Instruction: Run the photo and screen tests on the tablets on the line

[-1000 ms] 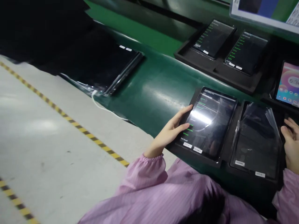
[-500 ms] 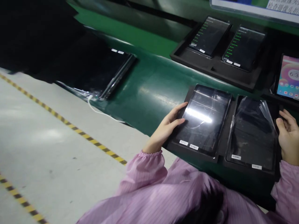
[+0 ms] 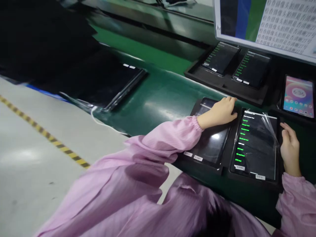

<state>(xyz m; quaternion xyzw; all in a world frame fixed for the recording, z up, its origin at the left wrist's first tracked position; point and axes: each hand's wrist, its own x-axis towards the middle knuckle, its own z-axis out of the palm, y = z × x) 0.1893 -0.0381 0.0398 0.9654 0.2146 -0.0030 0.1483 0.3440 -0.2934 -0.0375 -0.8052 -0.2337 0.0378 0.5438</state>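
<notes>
Two tablets lie side by side in a black tray [image 3: 224,171] at the belt's near edge. My left hand [image 3: 221,110] reaches across the left tablet [image 3: 214,145], its fingers curled together over that tablet's far right corner. The left screen is dark with a glare spot. The right tablet [image 3: 254,146] shows a list of green text, and a loose clear film [image 3: 270,126] sticks up at its far right corner. My right hand [image 3: 288,148] has bent fingers pressed against the right tablet's right edge. Pink sleeves cover both arms.
A second black tray [image 3: 223,84] behind holds two more lit tablets. To its right stands a tablet with a colourful screen [image 3: 298,96], with a large monitor [image 3: 266,26] above. On the green belt [image 3: 160,95] to the left lie dark bagged items [image 3: 108,79] and a white cable [image 3: 98,120].
My left hand has moved from the left tablet's left edge across to its far right corner. The right tablet's screen has lit up with green text. The camera tilted up.
</notes>
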